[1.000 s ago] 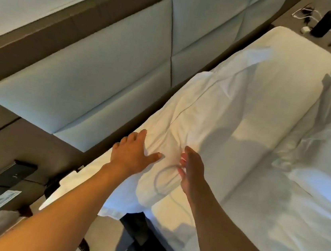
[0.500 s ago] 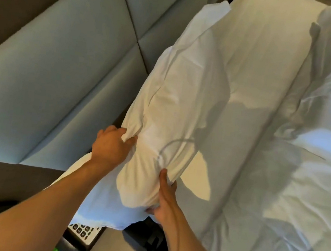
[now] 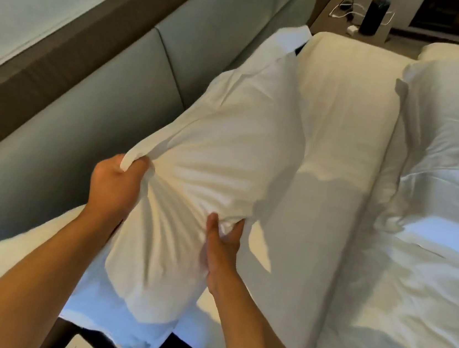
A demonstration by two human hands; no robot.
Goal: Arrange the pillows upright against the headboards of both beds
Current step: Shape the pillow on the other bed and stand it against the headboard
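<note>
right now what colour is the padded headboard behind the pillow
Pale grey-green padded headboard, framed in brown, seen best in the head view.

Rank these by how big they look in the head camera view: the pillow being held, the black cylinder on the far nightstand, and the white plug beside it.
1. The held pillow, by far the largest, though it is also nearest the camera.
2. The black cylinder.
3. The white plug, the smallest.

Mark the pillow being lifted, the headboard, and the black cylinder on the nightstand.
pillow (image 3: 224, 156), head view, middle of its bunched front face
headboard (image 3: 83, 127), head view, lower padded panel
black cylinder (image 3: 374, 16), head view, its side
</note>
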